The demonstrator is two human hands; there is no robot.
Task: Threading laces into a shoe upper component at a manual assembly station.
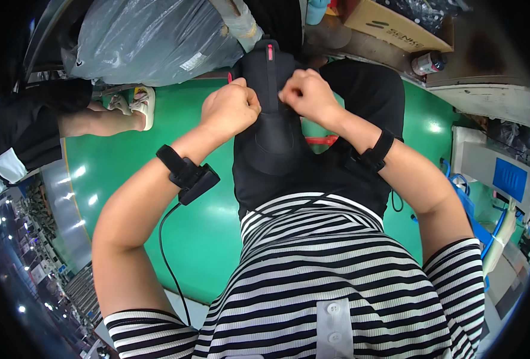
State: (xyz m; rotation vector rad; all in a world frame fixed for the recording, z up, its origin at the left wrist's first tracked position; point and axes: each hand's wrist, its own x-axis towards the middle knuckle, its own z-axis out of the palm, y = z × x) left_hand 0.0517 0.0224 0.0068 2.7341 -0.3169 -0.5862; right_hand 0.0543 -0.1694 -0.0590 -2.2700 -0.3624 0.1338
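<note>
Black padded fabric, shaped like a long brace or pouch with a red-marked strap running down its middle (269,107), is lying on the person's lap, over the dark trousers (361,96), and both hands are working at its upper part. The left hand (230,109) is curling into a loose fist against the left side of the central strap, fingers pressed together and seeming to pinch the fabric edge. The right hand (308,93) is bunching up on the other side of the strap, fingertips drawn together on the material; exactly what they are nipping I cannot tell. The two hands are sitting just beside each other with only the strap between them.

Each wrist is wearing a black band; the left one (187,173) is carrying a small black box with a thin cable trailing down toward the striped black-and-white shirt (337,275). Beneath everything, the glossy green floor (205,239) is showing. Near the floor's upper left edge another person's sandalled foot (139,105) is resting, beside a large grey plastic bag (151,36). A cardboard box (390,24) is standing at the upper right.
</note>
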